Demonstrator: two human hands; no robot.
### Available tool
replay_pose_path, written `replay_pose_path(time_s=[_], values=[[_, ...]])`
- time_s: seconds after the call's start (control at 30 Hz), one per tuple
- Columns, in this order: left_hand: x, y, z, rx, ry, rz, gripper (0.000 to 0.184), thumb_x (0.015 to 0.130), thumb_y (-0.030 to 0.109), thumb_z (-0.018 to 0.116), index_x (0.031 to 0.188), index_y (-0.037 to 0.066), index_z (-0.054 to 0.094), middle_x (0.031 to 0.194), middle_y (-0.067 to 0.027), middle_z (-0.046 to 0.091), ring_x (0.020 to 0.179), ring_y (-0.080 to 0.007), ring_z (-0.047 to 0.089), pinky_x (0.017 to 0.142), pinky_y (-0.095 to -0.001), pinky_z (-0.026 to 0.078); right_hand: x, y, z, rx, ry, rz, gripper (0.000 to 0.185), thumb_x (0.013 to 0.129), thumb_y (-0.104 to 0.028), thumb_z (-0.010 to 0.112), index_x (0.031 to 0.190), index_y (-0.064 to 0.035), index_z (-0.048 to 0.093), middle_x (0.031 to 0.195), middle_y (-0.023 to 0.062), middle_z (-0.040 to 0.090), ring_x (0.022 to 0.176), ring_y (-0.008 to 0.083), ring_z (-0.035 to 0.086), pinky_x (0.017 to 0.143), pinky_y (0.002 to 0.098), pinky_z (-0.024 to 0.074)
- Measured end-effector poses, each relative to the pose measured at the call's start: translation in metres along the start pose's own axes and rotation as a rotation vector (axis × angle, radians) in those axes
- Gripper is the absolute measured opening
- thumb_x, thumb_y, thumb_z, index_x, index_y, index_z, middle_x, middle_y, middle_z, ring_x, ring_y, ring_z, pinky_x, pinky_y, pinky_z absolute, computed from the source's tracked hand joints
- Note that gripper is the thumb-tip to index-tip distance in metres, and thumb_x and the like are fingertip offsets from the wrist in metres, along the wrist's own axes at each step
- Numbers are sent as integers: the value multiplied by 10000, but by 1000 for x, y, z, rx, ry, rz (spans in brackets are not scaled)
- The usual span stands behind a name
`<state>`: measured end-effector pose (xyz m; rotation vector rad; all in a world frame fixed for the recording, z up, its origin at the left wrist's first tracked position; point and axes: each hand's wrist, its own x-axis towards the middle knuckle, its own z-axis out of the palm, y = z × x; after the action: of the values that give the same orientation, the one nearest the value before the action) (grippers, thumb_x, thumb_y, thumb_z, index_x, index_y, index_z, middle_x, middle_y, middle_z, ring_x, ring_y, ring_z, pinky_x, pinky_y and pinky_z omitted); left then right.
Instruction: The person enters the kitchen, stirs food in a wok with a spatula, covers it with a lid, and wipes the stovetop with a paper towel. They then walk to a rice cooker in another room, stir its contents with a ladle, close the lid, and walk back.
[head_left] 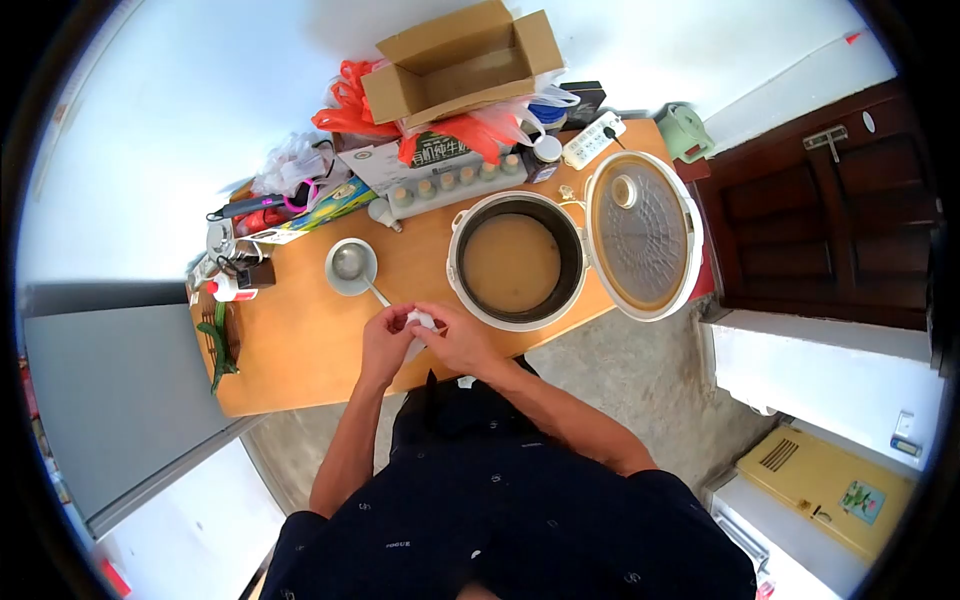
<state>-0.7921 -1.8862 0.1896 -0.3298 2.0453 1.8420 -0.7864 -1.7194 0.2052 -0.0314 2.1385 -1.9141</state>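
Both hands meet at the table's front edge, around a small crumpled white piece [421,320] that looks like tissue or thin plastic. My left hand [383,345] is closed on its left side. From the right, my right hand [462,342] pinches the same piece with bent fingers. Just beyond the left hand, a ladle [376,291] rests in a white bowl [332,283], its handle pointing toward my fingers. Right of the hands stands a white electric cooker [456,290] holding brownish liquid [512,262]. Its round lid [645,245] hangs open to the right.
Along the wall are an open cardboard box [455,75], red plastic bags [352,100], a carton with several small bottles [455,190] and a power strip [594,140]. Green vegetables [216,345] lie at the table's left end. A green kettle [685,133] stands at the back right.
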Motion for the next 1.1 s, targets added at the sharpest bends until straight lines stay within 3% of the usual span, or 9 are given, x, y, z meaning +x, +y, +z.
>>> replay_pose_path(time_s=[0.17, 0.33, 0.47, 0.6, 0.73, 0.8, 0.9, 0.97, 1.1], values=[[-19, 7, -19, -373, -76, -259, 352, 907, 6, 641, 1253, -40, 597, 1048, -95, 672, 923, -139, 645, 815, -269, 531, -5, 9, 7, 10, -6, 23, 341, 886, -198, 672, 1154, 12, 660, 1002, 164, 658, 902, 283, 659, 786, 360, 524], [-27, 1, -21, -515, -80, -298, 286, 935, 47, 638, 1210, -30, 618, 1054, -80, 673, 917, -137, 648, 804, -277, 537, -10, 9, 9, -116, -42, -46, 271, 863, -148, 668, 1095, -9, 686, 932, 158, 649, 862, 310, 641, 761, 379, 506], [-25, -9, -18, -551, -71, -360, 241, 958, 115, 642, 1160, -15, 641, 1046, -61, 681, 913, -133, 650, 795, -279, 535, -10, 7, 8, -105, -33, -30, 220, 896, -139, 658, 1074, -16, 696, 898, 122, 627, 799, 230, 600, 696, 334, 470], [-22, -4, -12, -537, -59, -345, 240, 973, 165, 634, 1135, -12, 648, 1008, -53, 681, 890, -130, 649, 776, -280, 531, -10, 0, 7, -90, 37, 5, 182, 887, -167, 658, 984, -18, 697, 873, 153, 633, 804, 305, 624, 691, 382, 478], [-12, 5, -4, -568, -69, -304, 244, 988, 205, 617, 1103, -7, 652, 970, -38, 672, 860, -120, 639, 747, -275, 523, 2, -7, 0, -110, 59, -23, 164, 900, -174, 653, 952, -23, 691, 855, 152, 624, 782, 305, 620, 678, 386, 476], [-2, 8, -3, -582, -67, -279, 245, 990, 213, 614, 1090, -6, 655, 967, -35, 668, 859, -116, 634, 736, -273, 522, 15, -8, -6, -309, 128, -117, 142, 900, -159, 651, 941, -28, 688, 849, 147, 621, 762, 308, 613, 662, 400, 475], [22, 10, 0, -482, -53, -225, 267, 980, 219, 627, 1107, -15, 654, 972, -41, 663, 867, -108, 626, 731, -270, 528, 49, -23, -31, -316, 177, -183, 122, 882, -142, 652, 934, -38, 687, 864, 149, 629, 775, 317, 620, 667, 418, 483], [38, 21, 16, -303, 5, -114, 283, 985, 205, 613, 1167, -12, 626, 1058, -74, 670, 923, -144, 637, 783, -298, 548, 79, -25, -48, -330, 293, -388, 138, 863, -140, 657, 956, -43, 688, 881, 152, 631, 803, 322, 631, 695, 426, 501], [82, 10, 36, -83, -25, 18, 299, 962, 212, 645, 1154, -18, 650, 982, -50, 690, 812, -131, 643, 738, -274, 540, 129, -31, -89, -450, 312, -387, 120, 836, -96, 640, 936, -36, 667, 921, 152, 631, 872, 341, 637, 762, 431, 521]])
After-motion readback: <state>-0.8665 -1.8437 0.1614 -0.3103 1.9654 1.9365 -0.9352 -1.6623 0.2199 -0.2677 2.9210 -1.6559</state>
